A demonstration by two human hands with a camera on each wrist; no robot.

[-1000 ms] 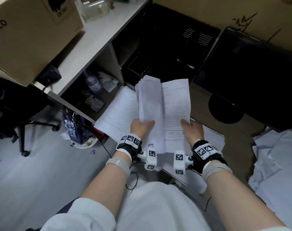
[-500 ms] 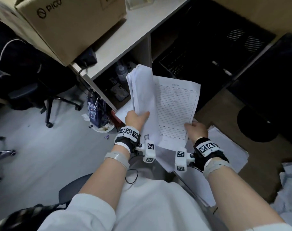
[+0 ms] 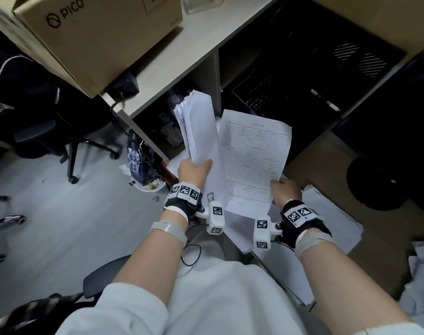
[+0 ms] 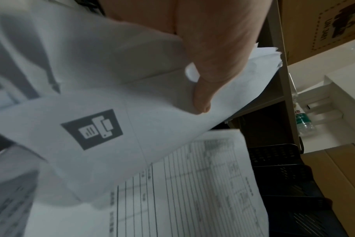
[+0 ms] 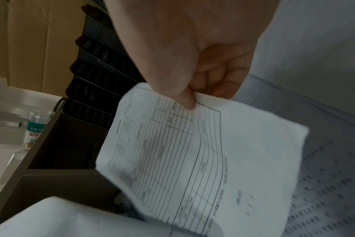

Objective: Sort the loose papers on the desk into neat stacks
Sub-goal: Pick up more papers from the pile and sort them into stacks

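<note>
Here, the large brown cardboard box printed PICO [image 3: 102, 37] is sitting on the pale desktop shelf [image 3: 186, 52], overhanging its near edge. A black mesh tiered paper tray [image 5: 99, 75] is standing in the dark recess beyond the papers. A flat stack of white printed papers [image 3: 331, 221] is lying on the brown desk surface [image 3: 327, 160], just under the right wrist. A thick sheaf of white papers [image 3: 201, 131] is being held upright and tilted slightly left above the desk edge; the left hand [image 3: 192, 169] is gripping its lower part, thumb pressed on the front sheet. A single white ruled form sheet [image 3: 252, 158] is leaning just beside the sheaf, overlapping its right edge; the right hand [image 3: 284, 191] is pinching its lower right corner between thumb and curled fingers. A clear plastic water bottle with a green label [image 4: 303, 121] is standing on the white shelf beyond.
</note>
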